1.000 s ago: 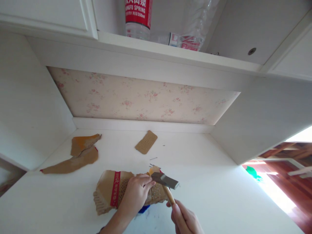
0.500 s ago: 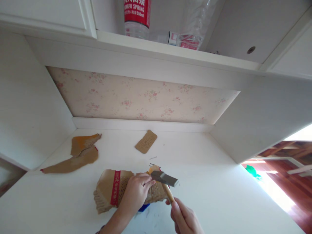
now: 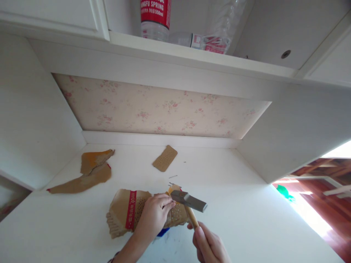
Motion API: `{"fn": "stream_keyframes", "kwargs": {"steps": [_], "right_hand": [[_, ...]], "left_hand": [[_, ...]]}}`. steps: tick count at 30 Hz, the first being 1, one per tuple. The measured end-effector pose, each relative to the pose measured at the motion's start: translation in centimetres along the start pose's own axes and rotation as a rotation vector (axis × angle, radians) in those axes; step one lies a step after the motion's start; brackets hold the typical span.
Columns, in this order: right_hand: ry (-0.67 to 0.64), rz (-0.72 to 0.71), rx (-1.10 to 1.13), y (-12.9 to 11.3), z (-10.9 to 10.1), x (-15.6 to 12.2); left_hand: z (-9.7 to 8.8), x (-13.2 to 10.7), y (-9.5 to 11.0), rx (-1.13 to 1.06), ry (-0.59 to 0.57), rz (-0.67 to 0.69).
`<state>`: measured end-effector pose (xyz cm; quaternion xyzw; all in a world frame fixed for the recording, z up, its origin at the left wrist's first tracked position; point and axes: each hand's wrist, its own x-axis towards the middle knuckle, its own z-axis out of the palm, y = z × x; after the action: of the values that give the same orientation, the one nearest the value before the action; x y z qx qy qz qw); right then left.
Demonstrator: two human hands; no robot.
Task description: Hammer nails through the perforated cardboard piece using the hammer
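Brown cardboard (image 3: 124, 213): pins it to the table (image 3: 68, 226) under the loosely open left hand (image 3: 155, 215), fingers bent. Poises a hammer (image 3: 189, 201) just right of it, handle clenched in the right hand (image 3: 210, 246). Likely mid-hammering; calls for an aimed tap clear of fingers.

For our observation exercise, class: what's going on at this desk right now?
A person is working at a white desk. The left hand presses down on a torn brown cardboard piece with a red band and punched holes. The right hand grips the wooden handle of a hammer, whose metal head is over the cardboard's right end, close to the left fingertips. A few small nails lie just beyond. More cardboard scraps lie further back on the left.
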<state>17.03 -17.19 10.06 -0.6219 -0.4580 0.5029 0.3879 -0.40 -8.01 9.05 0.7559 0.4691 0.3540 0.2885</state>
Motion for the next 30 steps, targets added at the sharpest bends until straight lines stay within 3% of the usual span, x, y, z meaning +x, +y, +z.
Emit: {"fn": "stream_keyframes", "kwargs": {"steps": [9,14,20,25,30], "right_hand": [[-0.034,0.007,0.043,-0.8,-0.7,-0.1],[-0.105,-0.016,-0.101,-1.3,-1.4,0.2],[-0.126,0.032,-0.05,-1.7,-1.7,0.1],[-0.144,0.008,-0.141,-2.2,-1.8,0.3],[-0.158,0.036,-0.095,-2.8,-2.0,0.1]], "left_hand": [[-0.1,0.0,0.4,-0.03,-0.005,-0.068],[-0.1,0.0,0.4,-0.009,-0.011,-0.1],[0.3,-0.1,0.2,-0.071,0.048,-0.12],[0.6,-0.5,-0.1,-0.127,0.064,-0.19],[0.6,-0.6,0.0,-0.145,0.057,-0.157]]}}
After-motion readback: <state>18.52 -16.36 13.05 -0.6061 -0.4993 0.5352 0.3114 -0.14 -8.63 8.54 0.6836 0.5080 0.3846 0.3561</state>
